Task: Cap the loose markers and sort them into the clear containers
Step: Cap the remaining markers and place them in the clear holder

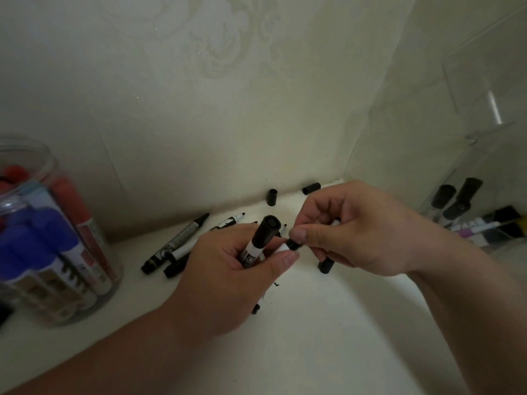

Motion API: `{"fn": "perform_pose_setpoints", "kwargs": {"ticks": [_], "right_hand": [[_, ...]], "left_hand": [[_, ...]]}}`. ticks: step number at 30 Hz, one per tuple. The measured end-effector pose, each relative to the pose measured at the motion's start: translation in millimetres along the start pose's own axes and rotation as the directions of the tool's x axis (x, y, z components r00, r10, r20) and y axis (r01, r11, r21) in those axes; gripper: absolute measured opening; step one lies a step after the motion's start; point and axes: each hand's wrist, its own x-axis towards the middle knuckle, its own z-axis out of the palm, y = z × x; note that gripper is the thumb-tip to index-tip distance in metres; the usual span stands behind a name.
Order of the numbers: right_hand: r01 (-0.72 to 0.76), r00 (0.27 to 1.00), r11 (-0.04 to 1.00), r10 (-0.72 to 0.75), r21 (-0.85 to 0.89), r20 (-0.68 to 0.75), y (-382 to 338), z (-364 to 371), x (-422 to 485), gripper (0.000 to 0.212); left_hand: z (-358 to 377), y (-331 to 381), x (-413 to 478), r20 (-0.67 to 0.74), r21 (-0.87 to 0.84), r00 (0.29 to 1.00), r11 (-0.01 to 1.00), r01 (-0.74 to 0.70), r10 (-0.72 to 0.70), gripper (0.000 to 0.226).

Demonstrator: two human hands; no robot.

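Note:
My left hand grips a capped black-and-white marker, its black cap pointing up. My right hand holds a second marker, thumb and finger pinching its dark end right beside my left thumb; a black piece sticks out below the right palm. Several uncapped black markers lie on the white shelf behind my left hand. Two loose black caps sit by the back wall. A clear round jar of blue and red markers stands at the left. A clear container at the right holds black markers.
The white shelf surface ends at a patterned wall behind and a side wall on the right. A small black speck lies on the shelf between my hands. A dark object shows at the far left edge.

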Motion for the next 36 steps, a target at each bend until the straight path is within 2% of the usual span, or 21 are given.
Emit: {"fn": "perform_pose_setpoints", "kwargs": {"ticks": [3, 6, 9, 12, 16, 19, 22, 30, 36], "right_hand": [[-0.025, 0.998, 0.999, 0.026, 0.025, -0.048, 0, 5, 1, 0.020], [-0.011, 0.996, 0.957, 0.036, 0.289, -0.081, 3, 9, 5, 0.019], [0.002, 0.999, 0.851, -0.023, 0.525, 0.032, 7, 9, 9, 0.011], [-0.034, 0.982, 0.813, -0.081, 0.581, 0.171, 13, 8, 11, 0.018], [-0.054, 0.980, 0.772, -0.081, 0.633, 0.182, 19, 8, 12, 0.018], [-0.063, 0.977, 0.748, -0.087, 0.661, 0.192, 22, 7, 13, 0.021], [-0.061, 0.964, 0.731, -0.134, 0.679, 0.230, 23, 5, 12, 0.021], [0.050, 0.977, 0.861, -0.147, 0.506, 0.154, 24, 5, 12, 0.008], [0.021, 0.990, 0.905, -0.077, 0.424, 0.115, 28, 6, 15, 0.031]], "left_hand": [[1, 2, 0, -0.008, -0.050, 0.998, 0.996, 0.069, -0.070, 0.017], [1, 8, 4, 0.007, -0.197, 0.982, 0.963, 0.186, -0.188, 0.021], [0, 16, 8, 0.048, -0.324, 0.967, 0.912, 0.252, -0.250, 0.033], [-1, 13, 9, 0.134, -0.389, 0.948, 0.864, 0.319, -0.290, 0.037], [-3, 5, 10, 0.309, -0.526, 0.913, 0.752, 0.398, -0.267, 0.029], [-2, 5, 12, 0.363, -0.577, 0.899, 0.698, 0.423, -0.245, 0.030], [-1, 3, 11, 0.329, -0.597, 0.900, 0.675, 0.434, -0.287, 0.026], [2, 3, 9, 0.329, -0.583, 0.890, 0.674, 0.455, -0.316, 0.017], [9, 10, 5, 0.404, -0.543, 0.836, 0.638, 0.547, -0.372, 0.030]]}}
